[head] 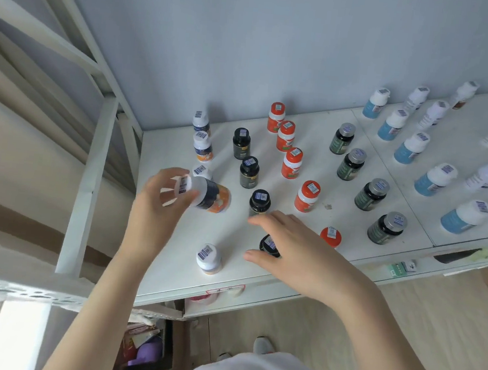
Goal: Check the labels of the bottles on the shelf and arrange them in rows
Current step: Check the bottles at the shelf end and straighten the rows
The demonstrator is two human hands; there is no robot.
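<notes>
The left hand (159, 206) pinches a white-capped plastic bottle with a navy and orange label (209, 197) at its cap end, tipped sideways above the left column on the white shelf board (167, 270). The right hand (290, 250), fingers spread, hovers over a black-lidded dark bottle (269, 244) at the near edge. A careless sweep could knock that bottle off.
</notes>
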